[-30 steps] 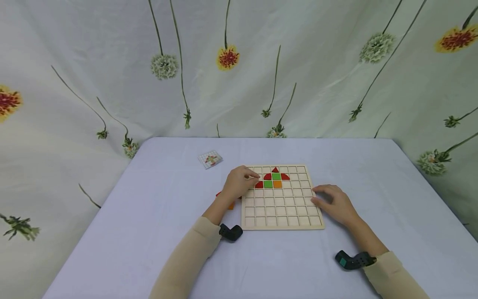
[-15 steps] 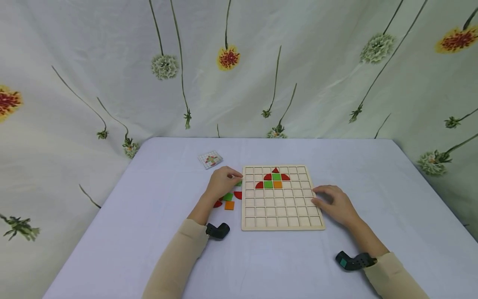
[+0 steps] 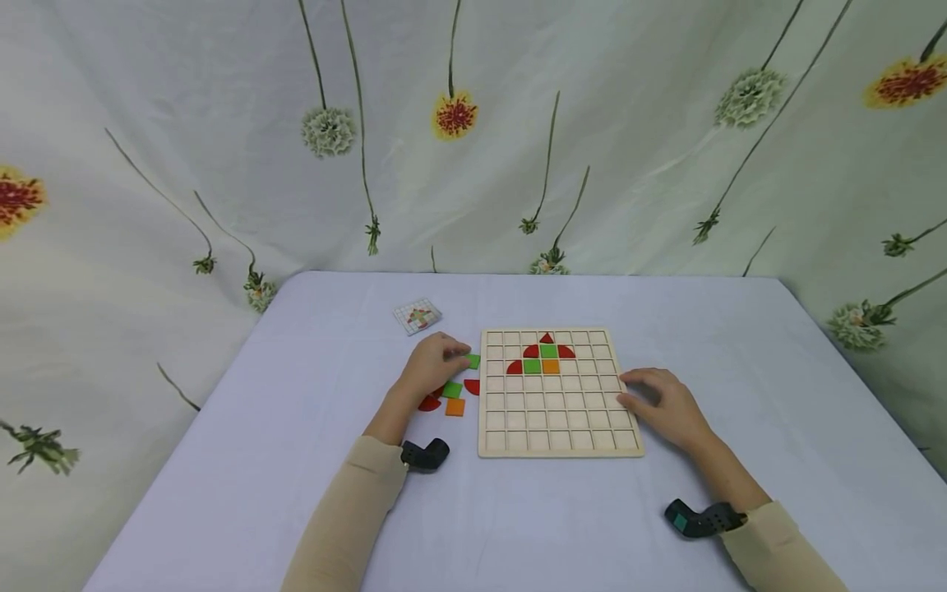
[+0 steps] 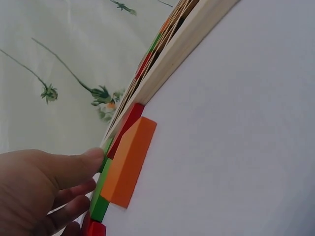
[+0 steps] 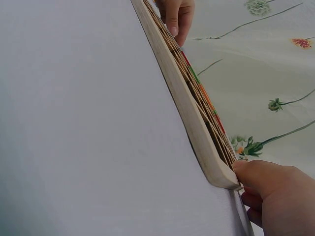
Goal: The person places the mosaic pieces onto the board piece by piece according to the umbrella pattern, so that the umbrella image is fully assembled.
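Note:
The wooden grid board (image 3: 560, 444) lies flat, with red, green and orange tiles in its upper rows. Just off its left edge, my left hand (image 3: 431, 364) has thumb and forefinger tips at the side of a loose green square tile (image 3: 474, 361). That thumb is beside the green tiles in the left wrist view, near an orange tile (image 4: 129, 162). My right hand (image 3: 669, 409) rests its thumb and forefinger, spread apart, against the board's right edge. The right wrist view shows the right thumb (image 5: 253, 172) by the board's corner.
Left of the board lie an orange square (image 3: 455, 407), a green square (image 3: 452, 390) and several red pieces, one a curved red tile (image 3: 472, 386). A small pattern card (image 3: 417, 316) lies farther back. A flowered cloth (image 3: 629, 164) hangs behind the table.
My left hand has moved left from over the board to the loose green tile beside it, uncovering the pieces on the table. My right hand has stayed at the right edge.

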